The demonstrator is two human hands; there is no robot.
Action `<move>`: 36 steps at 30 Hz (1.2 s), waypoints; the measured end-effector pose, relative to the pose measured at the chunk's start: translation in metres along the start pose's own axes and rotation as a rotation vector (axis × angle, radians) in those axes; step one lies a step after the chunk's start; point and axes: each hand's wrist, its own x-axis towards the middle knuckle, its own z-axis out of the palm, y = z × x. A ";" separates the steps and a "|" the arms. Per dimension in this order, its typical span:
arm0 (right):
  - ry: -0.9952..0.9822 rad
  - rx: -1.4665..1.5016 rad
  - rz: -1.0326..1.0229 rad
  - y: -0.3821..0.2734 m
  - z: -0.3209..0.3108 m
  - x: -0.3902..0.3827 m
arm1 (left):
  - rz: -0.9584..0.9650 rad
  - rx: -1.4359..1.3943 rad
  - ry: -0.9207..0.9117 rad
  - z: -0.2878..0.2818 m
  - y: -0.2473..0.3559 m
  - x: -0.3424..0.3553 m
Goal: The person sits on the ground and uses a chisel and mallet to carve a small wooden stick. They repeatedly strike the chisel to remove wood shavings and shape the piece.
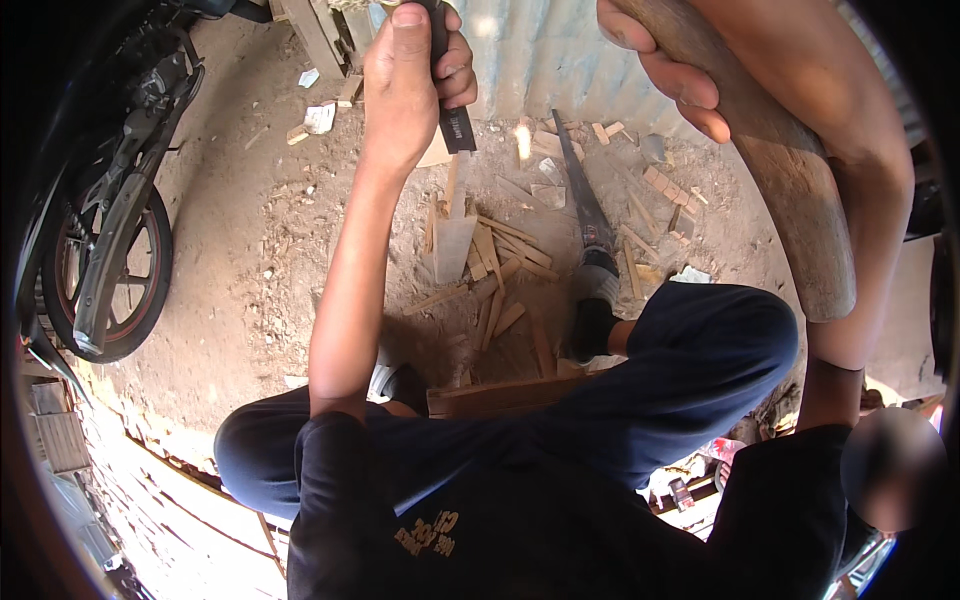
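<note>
My left hand (415, 80) is raised near the top of the view, shut around the dark handle of a chisel (456, 125) whose flat blade points down. My right hand (668, 75) grips a thick, curved wooden club (790, 190) that hangs down along my right forearm. Below the chisel a pale block of wood (452, 245) stands among split strips on the dirt. A brown board (500, 397) lies by my knees, partly hidden by my dark blue trousers.
A handsaw (585, 200) lies on the ground beside my black-shod foot. Wood offcuts (668, 190) are scattered over the dirt. A motorcycle wheel (105, 270) stands at the left. Corrugated metal sheet (560, 50) runs along the top. Another person (890, 465) is at the lower right.
</note>
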 end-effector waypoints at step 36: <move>-0.095 -0.067 0.005 -0.022 -0.005 -0.004 | -0.011 0.761 -0.145 0.011 -0.005 -0.008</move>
